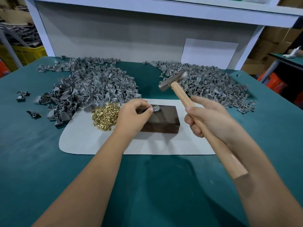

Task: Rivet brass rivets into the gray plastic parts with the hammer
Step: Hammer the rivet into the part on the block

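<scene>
My right hand [211, 117] grips the hammer [183, 95] handle, head raised up and right of the block [162, 120]; my left hand [136, 113] pinches 1 gray part [155, 108] there, a brass rivet [155, 105] seemingly standing upright in it, directly under the coming blow

Single head-worn view, facing forward and down, near green table [32, 145]

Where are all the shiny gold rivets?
In the head view, the brass rivets lie heaped on the white mat, left of the dark block, just below the left pile of gray parts.
</scene>
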